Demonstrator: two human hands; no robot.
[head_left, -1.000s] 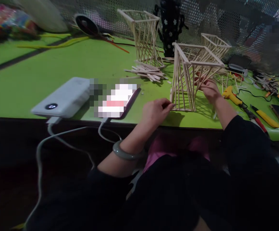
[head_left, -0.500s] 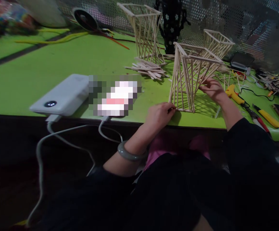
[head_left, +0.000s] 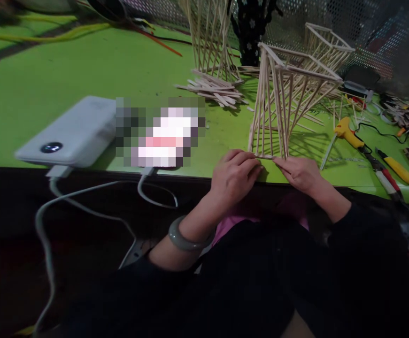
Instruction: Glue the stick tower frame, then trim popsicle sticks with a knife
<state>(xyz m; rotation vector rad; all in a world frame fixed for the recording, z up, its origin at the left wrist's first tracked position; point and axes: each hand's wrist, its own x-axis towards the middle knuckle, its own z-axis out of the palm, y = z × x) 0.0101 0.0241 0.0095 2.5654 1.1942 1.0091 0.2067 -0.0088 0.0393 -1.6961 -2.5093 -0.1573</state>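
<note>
With the near stick frame (head_left: 281, 110) as the middle of our dial and 12 at the far side of the green table (head_left: 84, 65), we start on the left, around 9 o'clock, with a white power bank (head_left: 66, 131), from whose near end a white cable (head_left: 47, 249) hangs below the table edge. Between 8 and 9 we see a phone (head_left: 169, 136), its lit screen blurred out. A pile of flat sticks (head_left: 216, 91) lies just past 9, with a far stick frame (head_left: 213, 40) standing behind it at 10. Our left hand (head_left: 234, 176), a grey bangle (head_left: 188, 234) below its wrist, is between 7 and 8, its fingers closed on the left end of the near frame's bottom edge. A black flowered object (head_left: 251, 28) is at 11. The near frame sits close to the table's front edge, standing on its base; its long axis runs upright, tipping slightly towards 1 in our view, and its open four-sided rim points up, with thin sticks slanting down from it. Our right hand (head_left: 301, 173), at 5, pinches the right end of that same bottom edge, so our hands are near each other but apart. A third stick frame (head_left: 331, 37) stands between 1 and 2. Between 3 and 4 we have a yellow glue gun (head_left: 348, 133), a red-handled tool (head_left: 390, 177) and a yellow cutter (head_left: 397, 166).
</note>
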